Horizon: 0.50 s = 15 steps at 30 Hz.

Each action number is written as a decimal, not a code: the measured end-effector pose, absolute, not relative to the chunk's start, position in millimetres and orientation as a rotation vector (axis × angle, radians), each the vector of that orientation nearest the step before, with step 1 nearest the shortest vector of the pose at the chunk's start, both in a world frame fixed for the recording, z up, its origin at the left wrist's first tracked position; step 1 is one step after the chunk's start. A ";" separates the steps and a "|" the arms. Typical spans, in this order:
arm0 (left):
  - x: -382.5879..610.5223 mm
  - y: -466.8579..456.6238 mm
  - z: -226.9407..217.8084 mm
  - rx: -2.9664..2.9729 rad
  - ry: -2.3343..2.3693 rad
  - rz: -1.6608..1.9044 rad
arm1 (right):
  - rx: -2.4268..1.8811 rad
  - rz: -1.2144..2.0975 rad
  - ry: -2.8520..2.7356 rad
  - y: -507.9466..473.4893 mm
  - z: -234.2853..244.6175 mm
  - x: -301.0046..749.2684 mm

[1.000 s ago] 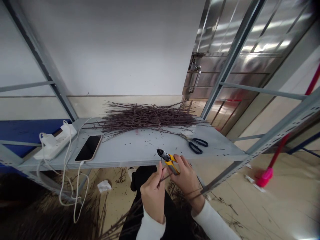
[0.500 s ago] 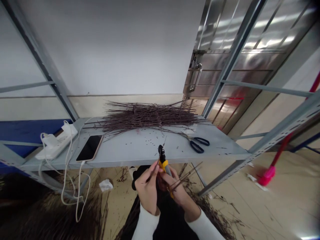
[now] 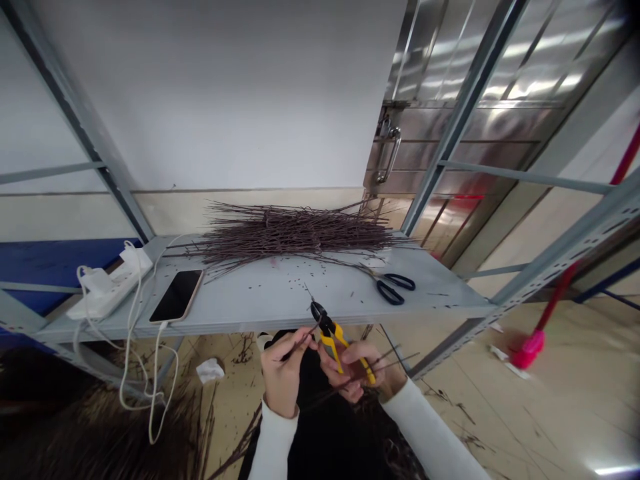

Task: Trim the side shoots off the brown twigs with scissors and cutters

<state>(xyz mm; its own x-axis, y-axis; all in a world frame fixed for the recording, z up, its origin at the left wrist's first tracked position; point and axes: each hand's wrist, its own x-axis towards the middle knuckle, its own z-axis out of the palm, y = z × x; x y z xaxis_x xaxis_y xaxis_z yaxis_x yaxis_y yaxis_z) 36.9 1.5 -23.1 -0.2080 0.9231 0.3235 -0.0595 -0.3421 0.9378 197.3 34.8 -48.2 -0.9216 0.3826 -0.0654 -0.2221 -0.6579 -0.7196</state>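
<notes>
My left hand (image 3: 283, 370) pinches a thin dark twig (image 3: 300, 345), whose end reaches the black jaws of a pair of yellow-handled diagonal cutters (image 3: 333, 335). My right hand (image 3: 353, 370) grips those cutters by their spread handles, and several thin twigs (image 3: 393, 360) stick out past its fingers. Both hands are just below the front edge of a grey perforated metal shelf (image 3: 265, 297). A large pile of cut brown twigs (image 3: 295, 233) lies across the shelf's back, beyond my hands. Black-handled scissors (image 3: 393, 290) rest on the shelf to the right.
A smartphone (image 3: 176, 297) and a white power strip (image 3: 107, 290) with tangled cables sit at the shelf's left. Steel uprights frame the shelf. Twigs litter the floor below, near a crumpled tissue (image 3: 210, 370). A pink-based pole (image 3: 533, 347) stands right.
The cutters have tilted from nearly upright to leaning, with the jaws up-left and the handles spread toward lower right. My left hand has moved slightly down and left.
</notes>
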 end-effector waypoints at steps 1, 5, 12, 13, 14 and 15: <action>37.4 1.2 -23.1 1.309 1.095 1.648 | -0.233 2.603 -1.096 37.4 -52.5 198.1; 39.1 2.0 -25.9 1.311 1.118 1.628 | -0.313 2.460 -1.135 40.1 -62.6 198.0; 38.1 7.3 -26.2 1.201 1.105 1.601 | -0.749 1.760 -1.291 28.9 -43.4 199.3; 38.4 7.4 -25.4 1.186 1.100 1.592 | -0.827 1.608 -1.354 28.0 -41.5 199.1; 38.8 7.2 -24.7 1.172 1.094 1.584 | -0.887 1.469 -1.409 27.7 -40.6 198.8; 39.2 7.1 -24.3 1.158 1.088 1.578 | -0.926 1.356 -1.449 27.7 -40.6 198.4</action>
<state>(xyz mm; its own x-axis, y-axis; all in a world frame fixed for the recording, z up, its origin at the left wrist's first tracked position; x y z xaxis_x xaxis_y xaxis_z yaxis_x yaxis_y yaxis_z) 39.2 7.1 -24.3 -0.1867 0.9599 0.2089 -0.1462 -0.2374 0.9603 198.4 27.7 -40.6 -0.2976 0.9464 0.1254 -0.0626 0.1118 -0.9918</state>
